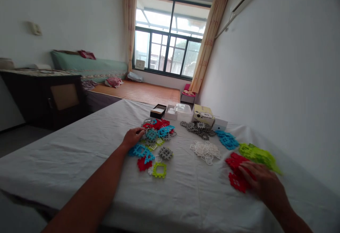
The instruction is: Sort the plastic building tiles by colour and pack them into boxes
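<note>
My left hand (133,137) is at the left edge of a mixed pile of interlocking plastic building pieces. Its fingers are curled together, and whatever they may hold is hidden. In that pile lie teal (151,134), blue (166,131), red and grey pieces, with a lime square frame (159,170) at the near end. On the right, my right hand (262,180) reaches over a heap of red building pieces (235,160). Its fingers and thumb close around a red piece (247,172) at the heap's right side. Another red piece (237,182) lies just left of the thumb.
Sorted heaps of grey (203,130), white (205,150), blue (227,140) and lime pieces (259,157) lie on the white tablecloth (87,148). Behind them stand a black box (158,111), a clear plastic container (183,112) and a yellow box (203,114). The wall rises close on the right.
</note>
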### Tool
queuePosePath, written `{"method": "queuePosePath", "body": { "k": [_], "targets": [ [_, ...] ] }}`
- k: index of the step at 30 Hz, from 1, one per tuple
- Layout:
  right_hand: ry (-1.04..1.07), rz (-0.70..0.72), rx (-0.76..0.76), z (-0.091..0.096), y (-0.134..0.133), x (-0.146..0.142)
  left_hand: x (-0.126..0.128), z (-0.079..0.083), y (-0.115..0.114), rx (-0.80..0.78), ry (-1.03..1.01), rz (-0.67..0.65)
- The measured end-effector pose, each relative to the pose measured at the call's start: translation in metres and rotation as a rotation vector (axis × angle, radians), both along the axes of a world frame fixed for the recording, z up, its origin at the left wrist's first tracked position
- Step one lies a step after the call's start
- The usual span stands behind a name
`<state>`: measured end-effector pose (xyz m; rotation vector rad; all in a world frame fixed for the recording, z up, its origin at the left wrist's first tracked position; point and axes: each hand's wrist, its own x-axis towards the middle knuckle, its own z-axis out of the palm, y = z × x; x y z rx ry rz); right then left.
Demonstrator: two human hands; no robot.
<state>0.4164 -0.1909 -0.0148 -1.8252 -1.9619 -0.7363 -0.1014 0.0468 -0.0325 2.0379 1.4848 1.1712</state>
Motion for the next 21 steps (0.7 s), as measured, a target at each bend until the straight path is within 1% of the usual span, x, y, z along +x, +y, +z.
{"method": "queuePosePath", "body": {
  "k": [2, 3, 6, 7, 9, 11, 13, 15, 18, 20, 21],
  "targets": [
    [0.119, 0.083, -0.03, 0.005, 0.012, -0.033, 0.001, 0.0, -0.001, -0.004, -0.018, -0.002],
    [0.193, 0.138, -0.074, 0.009, 0.02, -0.055, 0.001, -0.001, -0.002, -0.002, -0.034, -0.001],
    [0.361, 0.346, -0.302, 0.023, 0.048, -0.13, 0.004, -0.001, -0.003, 0.013, -0.112, -0.004],
    [0.381, 0.417, -0.361, 0.026, 0.058, -0.155, 0.004, -0.001, -0.003, 0.019, -0.151, -0.006],
    [0.354, 0.538, -0.409, 0.029, 0.078, -0.199, 0.005, 0.003, -0.005, 0.012, -0.273, 0.0],
    [0.256, 0.591, -0.427, 0.029, 0.095, -0.231, 0.004, 0.007, -0.007, -0.032, -0.465, 0.019],
    [0.138, 0.582, -0.47, 0.027, 0.108, -0.251, 0.002, 0.012, -0.009, -0.096, -0.662, 0.039],
    [0.06, 0.564, -0.513, 0.026, 0.117, -0.26, 0.0, 0.017, -0.011, -0.145, -0.775, 0.048],
    [0.039, 0.619, -0.547, 0.028, 0.125, -0.261, 0.005, 0.026, -0.015, -0.187, -0.797, 0.046],
    [0.051, 0.667, -0.567, 0.032, 0.129, -0.257, 0.015, 0.036, -0.019, -0.195, -0.79, 0.027],
    [0.061, 0.667, -0.575, 0.035, 0.132, -0.255, 0.021, 0.043, -0.021, -0.198, -0.783, 0.009]
  ]
}}
